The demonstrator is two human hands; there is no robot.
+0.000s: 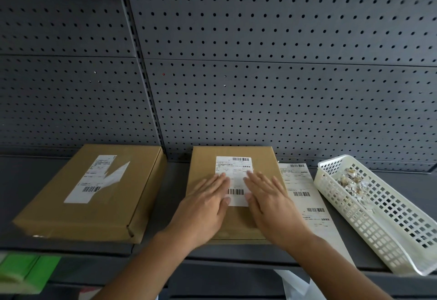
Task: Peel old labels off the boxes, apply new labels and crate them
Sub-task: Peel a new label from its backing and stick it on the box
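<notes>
A flat brown cardboard box (pixel 205 157) lies in the middle of the grey shelf (pixel 175 181), with a white barcode label (pixel 234 167) on its top. My left hand (pixel 203 207) presses flat on the label's left side, and my right hand (pixel 272 202) presses flat on its right side. Fingers of both hands are straight. A second brown box (pixel 78 205) lies to the left, carrying a partly torn white label (pixel 99 176). A long sheet of barcode labels (pixel 305 195) lies just right of the middle box.
A white perforated plastic basket (pixel 387 228) at the right holds crumpled label scraps (pixel 352 181). Grey pegboard (pixel 260 63) backs the shelf. A green object (pixel 28 273) shows below the shelf edge at the lower left, and a white bag (pixel 295 283) below the middle.
</notes>
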